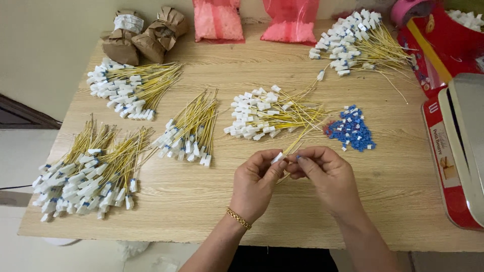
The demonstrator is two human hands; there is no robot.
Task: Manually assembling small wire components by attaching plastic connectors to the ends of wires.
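Observation:
My left hand (pixel 256 184) pinches a white plastic connector (pixel 278 157) on the end of thin yellow wires (pixel 297 142) that trail away toward the pile ahead. My right hand (pixel 325 176) meets it from the right, thumb and forefinger closed on a small blue clip (pixel 298 157) right beside the connector. Just beyond the hands lies a loose pile of yellow wires with white connectors (pixel 267 117). A heap of small blue clips (pixel 352 130) sits to the right of that pile.
On the wooden table (pixel 201 201) lie more wire bundles: near left (pixel 91 174), centre left (pixel 189 133), far left (pixel 131 88), far right (pixel 358 40). Brown paper parcels (pixel 143 35) and pink bags (pixel 218 20) stand at the back. A red box (pixel 451 151) lies at the right edge.

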